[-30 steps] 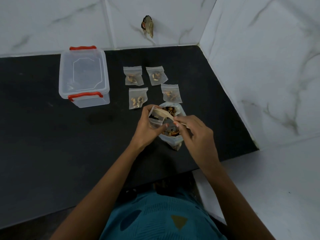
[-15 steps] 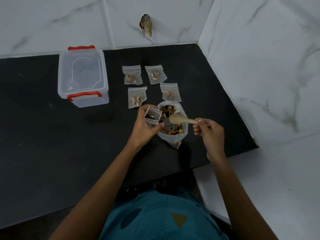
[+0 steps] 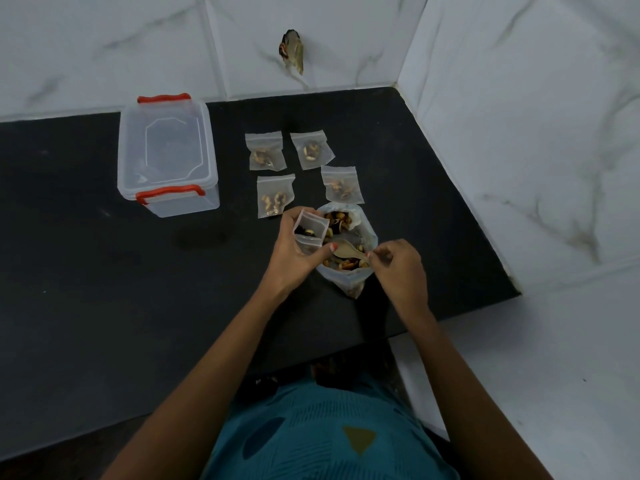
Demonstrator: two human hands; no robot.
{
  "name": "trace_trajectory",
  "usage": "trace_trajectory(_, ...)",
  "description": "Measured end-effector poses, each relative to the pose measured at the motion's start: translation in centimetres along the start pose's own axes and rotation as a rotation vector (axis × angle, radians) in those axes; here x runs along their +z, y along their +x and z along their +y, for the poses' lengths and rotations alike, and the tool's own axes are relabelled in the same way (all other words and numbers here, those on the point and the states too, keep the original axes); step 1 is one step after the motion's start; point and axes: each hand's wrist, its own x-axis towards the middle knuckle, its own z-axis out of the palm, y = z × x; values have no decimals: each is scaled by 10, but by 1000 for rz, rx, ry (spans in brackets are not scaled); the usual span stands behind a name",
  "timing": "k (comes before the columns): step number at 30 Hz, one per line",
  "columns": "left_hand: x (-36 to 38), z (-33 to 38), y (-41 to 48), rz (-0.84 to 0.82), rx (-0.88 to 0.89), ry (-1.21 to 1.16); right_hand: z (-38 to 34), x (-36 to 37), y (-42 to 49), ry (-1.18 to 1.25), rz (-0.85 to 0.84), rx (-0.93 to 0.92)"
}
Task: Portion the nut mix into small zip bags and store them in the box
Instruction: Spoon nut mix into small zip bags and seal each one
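Left of the hands I had a broad stretch of bare counter (image 3: 86, 271) running up to the box (image 3: 166, 154), whose lid sat shut. Four filled bags (image 3: 265, 150) lay between box and side wall (image 3: 519, 150), narrow gaps between them and a bare strip along that wall. The left hand (image 3: 294, 254) with its small zip bag (image 3: 313, 227) and the right hand (image 3: 398, 268) on the spoon (image 3: 344, 249) crowded the mouth of the nut-mix bag (image 3: 349, 278).

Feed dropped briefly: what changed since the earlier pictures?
The right hand drew the spoon from the small bag down into the big bag, still pinching its handle. The left hand still holds the small bag; filled bags and box unmoved.
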Motion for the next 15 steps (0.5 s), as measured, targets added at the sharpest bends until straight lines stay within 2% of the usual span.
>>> trace_trajectory(5,4,4,1,-15,24,-2,-30,-17,-3,250,91,-188)
trace_trajectory(9,9,7,3,-1,46,-18,-67,-29,-7,402,86,-393)
trace_trajectory(15,9,16,9,14,51,-45,-87,-27,-2,181,-97,-411)
